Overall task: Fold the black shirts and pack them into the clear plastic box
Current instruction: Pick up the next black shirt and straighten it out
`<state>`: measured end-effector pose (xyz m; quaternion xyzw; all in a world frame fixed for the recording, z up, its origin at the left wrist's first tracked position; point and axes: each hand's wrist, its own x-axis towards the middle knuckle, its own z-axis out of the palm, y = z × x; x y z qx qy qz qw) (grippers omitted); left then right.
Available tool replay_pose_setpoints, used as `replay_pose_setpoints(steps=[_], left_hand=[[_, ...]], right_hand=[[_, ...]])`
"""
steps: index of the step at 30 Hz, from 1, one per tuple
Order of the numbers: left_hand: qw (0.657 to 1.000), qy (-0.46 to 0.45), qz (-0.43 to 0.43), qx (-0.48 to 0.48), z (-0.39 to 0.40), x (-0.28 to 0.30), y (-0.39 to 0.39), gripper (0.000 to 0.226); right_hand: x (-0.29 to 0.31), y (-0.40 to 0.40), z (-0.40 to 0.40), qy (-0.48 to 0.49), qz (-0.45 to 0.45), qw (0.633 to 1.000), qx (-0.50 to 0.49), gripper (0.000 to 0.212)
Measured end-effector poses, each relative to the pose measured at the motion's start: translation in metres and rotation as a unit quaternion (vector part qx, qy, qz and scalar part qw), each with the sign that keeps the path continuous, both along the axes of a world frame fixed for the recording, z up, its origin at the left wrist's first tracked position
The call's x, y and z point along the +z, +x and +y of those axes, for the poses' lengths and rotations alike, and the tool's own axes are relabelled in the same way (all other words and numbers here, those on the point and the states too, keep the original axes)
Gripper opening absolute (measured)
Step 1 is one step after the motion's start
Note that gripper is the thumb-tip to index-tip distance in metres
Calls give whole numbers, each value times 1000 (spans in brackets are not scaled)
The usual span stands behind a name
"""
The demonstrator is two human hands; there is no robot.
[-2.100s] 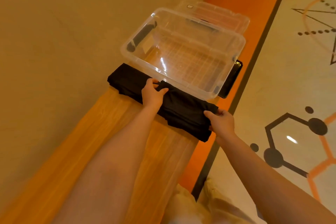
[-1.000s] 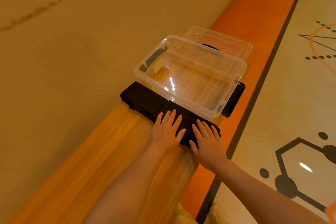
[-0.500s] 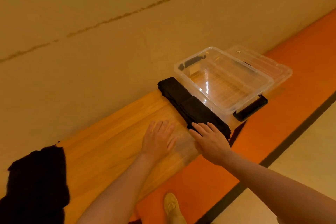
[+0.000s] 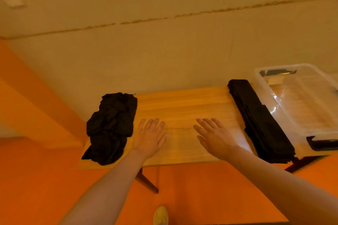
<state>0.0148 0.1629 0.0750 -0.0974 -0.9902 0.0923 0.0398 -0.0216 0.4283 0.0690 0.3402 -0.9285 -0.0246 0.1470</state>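
Counter edges: the wooden counter (image 4: 182, 107) backs against the wall at 12 o'clock; its near edge at 6 o'clock overhangs orange floor (image 4: 45, 188).
Open room: a bare strip of wood runs between the two black piles.
Folded shirts (image 4: 259, 120): long flat black stack at 3 o'clock, just beside the clear plastic box (image 4: 300, 100).
Crumpled shirts (image 4: 111, 126): loose black heap at 9 o'clock.
Left hand (image 4: 149, 137): fingers spread flat, holding nothing, just beside the heap.
Right hand (image 4: 215, 136): open, empty, above the bare wood.
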Motion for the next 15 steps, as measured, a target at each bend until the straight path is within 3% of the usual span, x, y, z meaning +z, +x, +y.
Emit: replay_pose_setpoints(steps=[4, 11, 15], left_hand=[[999, 17, 12, 50, -53, 3, 10, 56], [985, 47, 20, 162, -154, -3, 23, 57], [973, 55, 9, 223, -212, -5, 16, 54]], right_hand=[[7, -14, -52, 28, -10, 999, 34, 48], [15, -34, -159, 42, -13, 994, 102, 33], [14, -43, -213, 54, -26, 990, 125, 37]])
